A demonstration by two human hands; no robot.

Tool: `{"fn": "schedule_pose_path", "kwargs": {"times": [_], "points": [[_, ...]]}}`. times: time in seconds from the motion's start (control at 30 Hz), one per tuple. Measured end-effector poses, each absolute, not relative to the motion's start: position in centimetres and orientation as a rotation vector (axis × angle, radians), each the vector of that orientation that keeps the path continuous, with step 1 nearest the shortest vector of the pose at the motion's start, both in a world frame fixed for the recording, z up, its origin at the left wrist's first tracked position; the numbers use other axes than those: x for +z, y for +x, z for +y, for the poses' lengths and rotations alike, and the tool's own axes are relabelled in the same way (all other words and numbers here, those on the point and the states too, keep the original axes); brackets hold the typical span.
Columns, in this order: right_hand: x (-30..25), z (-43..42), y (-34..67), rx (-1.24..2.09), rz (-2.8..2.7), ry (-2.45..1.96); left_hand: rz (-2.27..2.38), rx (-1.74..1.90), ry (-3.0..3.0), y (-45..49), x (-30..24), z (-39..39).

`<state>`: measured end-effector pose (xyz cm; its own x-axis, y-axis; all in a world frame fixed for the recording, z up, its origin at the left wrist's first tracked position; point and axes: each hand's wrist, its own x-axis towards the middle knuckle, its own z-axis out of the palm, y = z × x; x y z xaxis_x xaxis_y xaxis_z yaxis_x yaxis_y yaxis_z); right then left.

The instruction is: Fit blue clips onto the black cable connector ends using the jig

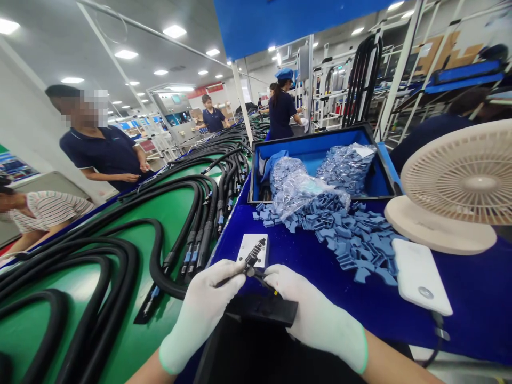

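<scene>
My left hand (208, 298), in a white glove, is closed with thumb and fingertips pinched at the lower end of a black ribbed connector (255, 253). The connector tilts up to the right over a small white block (262, 241) with holes in it. My right hand (306, 301), also gloved, curls round a thin dark piece with a yellow spot (276, 292), which reaches to the connector's lower end; its kind I cannot make out. Below both hands is a black flat-edged part (264, 309).
Loose blue plastic clips (360, 240) lie in a heap beside a blue bin (312, 160) holding bagged clips. To the right stand a beige fan (476, 181) and a white power bank (420, 277). Black hoses (156, 256) cover the green table at left; a person (104, 154) stands behind it.
</scene>
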<state>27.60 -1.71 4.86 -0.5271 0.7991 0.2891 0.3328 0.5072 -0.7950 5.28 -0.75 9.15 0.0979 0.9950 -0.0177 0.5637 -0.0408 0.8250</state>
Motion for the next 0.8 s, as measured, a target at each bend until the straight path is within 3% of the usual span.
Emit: {"fn": "schedule_pose_path", "kwargs": {"times": [0.23, 0.57, 0.8], "points": [[5.3, -2.0, 27.4, 0.932, -2.006, -1.164, 1.159, 0.679, 1.652, 5.6, 10.8, 2.7], [2.8, 0.7, 26.4, 0.774, -2.204, -1.329, 1.475, 0.687, 1.806, 6.4, 10.3, 2.5], [4.1, 0.2, 29.3, 0.641, -2.298, -1.423, 1.487, 0.793, 1.735, 7.3, 10.4, 3.5]]}}
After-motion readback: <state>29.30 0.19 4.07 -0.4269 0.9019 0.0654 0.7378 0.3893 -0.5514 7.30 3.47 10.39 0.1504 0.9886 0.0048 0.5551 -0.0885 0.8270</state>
